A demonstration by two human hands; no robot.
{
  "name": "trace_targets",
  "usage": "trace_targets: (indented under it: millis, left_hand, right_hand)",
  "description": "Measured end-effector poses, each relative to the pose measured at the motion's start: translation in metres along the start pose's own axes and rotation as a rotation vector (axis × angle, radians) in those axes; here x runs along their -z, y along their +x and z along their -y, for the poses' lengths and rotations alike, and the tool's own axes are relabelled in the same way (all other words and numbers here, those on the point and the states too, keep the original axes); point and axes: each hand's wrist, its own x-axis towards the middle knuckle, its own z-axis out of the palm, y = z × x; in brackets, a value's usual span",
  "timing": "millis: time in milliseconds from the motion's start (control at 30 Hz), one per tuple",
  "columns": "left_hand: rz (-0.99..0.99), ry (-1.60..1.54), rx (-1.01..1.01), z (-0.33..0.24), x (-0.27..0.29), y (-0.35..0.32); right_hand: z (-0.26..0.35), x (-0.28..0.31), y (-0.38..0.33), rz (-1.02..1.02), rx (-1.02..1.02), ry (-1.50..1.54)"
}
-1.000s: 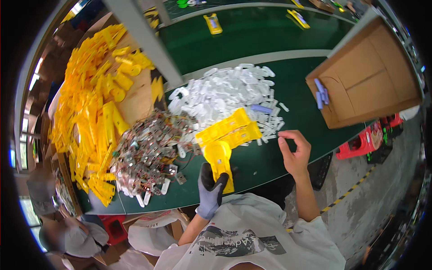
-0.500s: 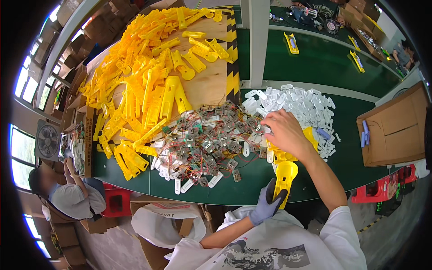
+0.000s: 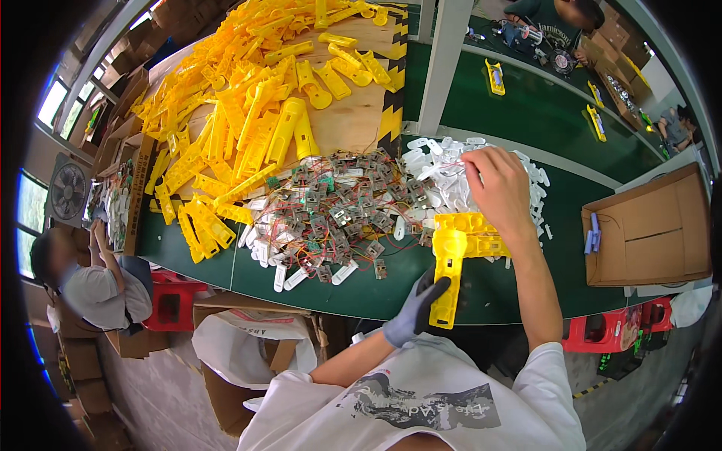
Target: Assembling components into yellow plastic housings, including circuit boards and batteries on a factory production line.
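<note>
A grey glove with black fingers covers my left hand point(image 3: 418, 307), which is closed around the lower part of a yellow plastic housing point(image 3: 449, 259). The housing stands nearly lengthwise in front of me, its wide end away from me. My bare right hand point(image 3: 498, 184) hovers over the near part of a pile of white plastic pieces point(image 3: 438, 160), fingers pinched together. Thin reddish wires show beside the fingertips; what they hold is mostly hidden. Below the right wrist, more yellow housings point(image 3: 487, 245) lie crosswise on the green table. Left of them spreads a heap of small wired circuit boards point(image 3: 338, 214).
A large heap of yellow housings point(image 3: 248, 113) covers a wooden board at the far left. An open cardboard box point(image 3: 647, 225) holding purple-blue cylinders point(image 3: 593, 233) is at right. A grey post point(image 3: 444, 71) rises at the back. Co-workers sit at left and far right.
My right hand has moved from the edge of the circuit boards over toward the white pieces. The left hand has turned the yellow housing more upright. The whole view has shifted slightly.
</note>
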Motion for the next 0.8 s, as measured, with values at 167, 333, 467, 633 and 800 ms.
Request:
trace_targets:
  millis: [167, 333, 467, 633, 800]
  left_hand:
    - [0.244, -0.429, -0.021, -0.019, -0.029, 0.02]
    - [0.207, -0.438, -0.236, -0.024, -0.045, 0.037]
    - [0.057, -0.123, -0.223, -0.022, -0.034, 0.045]
    - [0.146, 0.443, -0.183, -0.023, -0.04, 0.038]
    - [0.268, 0.707, -0.017, -0.032, -0.056, 0.026]
  right_hand:
    - [0.02, 0.038, -0.024, -0.146, -0.26, 0.42]
    - [0.047, 0.051, -0.088, -0.217, -0.623, 0.934]
    - [0.052, 0.047, -0.139, -0.367, -0.822, 0.948]
    - [0.053, 0.05, -0.165, -0.171, -0.877, 1.008]
    - [0.044, 0.036, -0.183, -0.036, -0.953, 0.934]
